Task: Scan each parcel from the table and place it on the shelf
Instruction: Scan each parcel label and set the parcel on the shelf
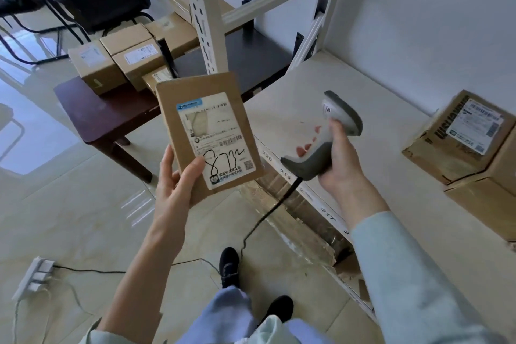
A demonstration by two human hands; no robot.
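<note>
Now two hands, left (173, 184), right (339, 156), one parcel (208, 134), one scanner (325, 137)

On the label of the flat parcel (208, 134) in my left hand (174, 187), "8732" is handwritten in black marker. The shelf (321, 109) front edge carries printed numbers: 220, 219, 217. Other labels are too small to read.

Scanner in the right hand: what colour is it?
The scanner is light grey-white with dark grey trim, seen in the head view.
</note>
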